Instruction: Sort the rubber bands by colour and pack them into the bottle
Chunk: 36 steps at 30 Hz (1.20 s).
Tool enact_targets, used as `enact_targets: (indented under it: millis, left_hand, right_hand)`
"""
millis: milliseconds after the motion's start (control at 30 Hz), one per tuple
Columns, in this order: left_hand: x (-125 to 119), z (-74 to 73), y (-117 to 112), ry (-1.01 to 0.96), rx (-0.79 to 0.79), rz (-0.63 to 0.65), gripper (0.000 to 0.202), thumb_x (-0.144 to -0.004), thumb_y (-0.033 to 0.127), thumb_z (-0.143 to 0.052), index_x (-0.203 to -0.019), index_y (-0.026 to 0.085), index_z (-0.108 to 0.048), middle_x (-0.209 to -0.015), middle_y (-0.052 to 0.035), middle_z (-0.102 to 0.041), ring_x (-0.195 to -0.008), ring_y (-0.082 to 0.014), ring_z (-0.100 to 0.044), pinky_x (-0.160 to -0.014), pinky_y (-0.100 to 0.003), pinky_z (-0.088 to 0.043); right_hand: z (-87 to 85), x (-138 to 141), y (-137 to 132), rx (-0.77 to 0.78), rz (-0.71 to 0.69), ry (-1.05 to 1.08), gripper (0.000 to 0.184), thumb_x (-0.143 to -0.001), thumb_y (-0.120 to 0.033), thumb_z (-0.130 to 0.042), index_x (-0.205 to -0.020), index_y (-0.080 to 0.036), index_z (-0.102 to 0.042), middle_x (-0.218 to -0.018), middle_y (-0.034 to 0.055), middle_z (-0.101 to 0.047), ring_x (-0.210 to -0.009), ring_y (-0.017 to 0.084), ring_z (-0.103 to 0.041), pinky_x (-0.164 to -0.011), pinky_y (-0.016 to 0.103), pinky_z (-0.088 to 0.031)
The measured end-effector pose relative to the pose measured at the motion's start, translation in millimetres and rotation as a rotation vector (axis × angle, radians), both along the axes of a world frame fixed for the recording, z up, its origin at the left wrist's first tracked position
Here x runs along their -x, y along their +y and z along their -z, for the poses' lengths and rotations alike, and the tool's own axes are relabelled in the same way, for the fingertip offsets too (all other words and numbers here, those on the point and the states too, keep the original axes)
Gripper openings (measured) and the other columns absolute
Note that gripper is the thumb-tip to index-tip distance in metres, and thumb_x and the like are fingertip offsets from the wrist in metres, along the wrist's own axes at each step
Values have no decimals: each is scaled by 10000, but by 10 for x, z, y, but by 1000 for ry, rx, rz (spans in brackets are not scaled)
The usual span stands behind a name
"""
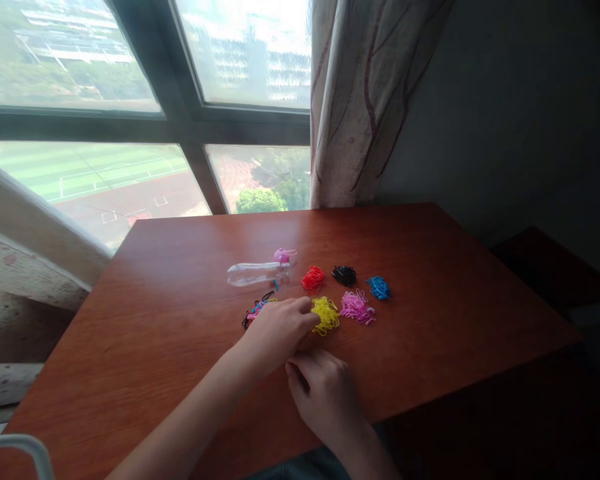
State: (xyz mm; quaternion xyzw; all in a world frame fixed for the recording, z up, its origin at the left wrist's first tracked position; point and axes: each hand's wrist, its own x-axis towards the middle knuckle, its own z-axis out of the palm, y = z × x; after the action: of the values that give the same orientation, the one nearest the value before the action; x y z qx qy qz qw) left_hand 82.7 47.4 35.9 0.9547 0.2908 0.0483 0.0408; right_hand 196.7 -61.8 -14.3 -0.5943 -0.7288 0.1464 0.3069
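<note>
Head view, left hand (275, 331) stretched across reddish wooden table (455, 267), fingers (306, 312) drawn together touching heap of yellow rubber bands (327, 315), right hand (325, 395) loosely curled just behind.

Daylight floods in through the window (145, 100), slightly overexposed. It sheens the table (190, 247). The right side lies dim, edges curved.

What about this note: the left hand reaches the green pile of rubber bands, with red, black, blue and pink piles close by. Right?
Not quite. In the head view the left hand reaches a yellow pile, not a green one; the red pile, black pile, blue pile and pink pile do lie close by.
</note>
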Motion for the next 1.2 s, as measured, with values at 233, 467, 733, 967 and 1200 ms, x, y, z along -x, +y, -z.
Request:
enact_targets:
  millis: [233,467,733,967,1200]
  left_hand:
    - [96,-29,-22,7,0,-45,114,-921,229,-556,-845,241,-640,-830,8,-632,-643,-148,-590,-507,-281,-260]
    - [608,17,-177,-207,88,-332,186,-947,280,-489,-992,257,-668,-957,0,-707,-779,-154,-672,-613,-234,-413]
    - [993,214,-485,-354,171,-539,193,-922,334,-505,-909,234,-670,-802,14,-704,-677,-140,-650,-617,-226,-451]
    - [916,377,-546,-349,188,-552,182,-942,335,-498,-943,245,-656,-869,3,-709,-765,-160,-673,-666,-244,-461]
    - [906,376,-548,-303,163,-537,209,-958,344,-473,-932,250,-658,-854,1,-701,-749,-155,-669,-655,-244,-449]
  right_hand:
    - [-23,-8,4,28,-20,31,180,-940,-170,-473,-855,-220,-625,-806,21,-681,-751,170,-613,-669,259,-339]
    - [-76,10,21,82,-4,31,171,-926,-142,-483,-897,-229,-626,-803,5,-681,-750,165,-607,-679,259,-339]
    - [-144,114,139,164,104,-65,113,-901,-173,-603,-972,-247,-649,-744,-19,-678,-696,164,-626,-615,263,-296]
    - [-183,165,234,181,124,-99,116,-895,-175,-629,-976,-255,-648,-778,-23,-701,-711,167,-647,-619,264,-298]
    - [-150,174,318,156,126,-101,96,-911,-176,-596,-931,-251,-654,-772,-26,-702,-707,158,-649,-615,246,-308]
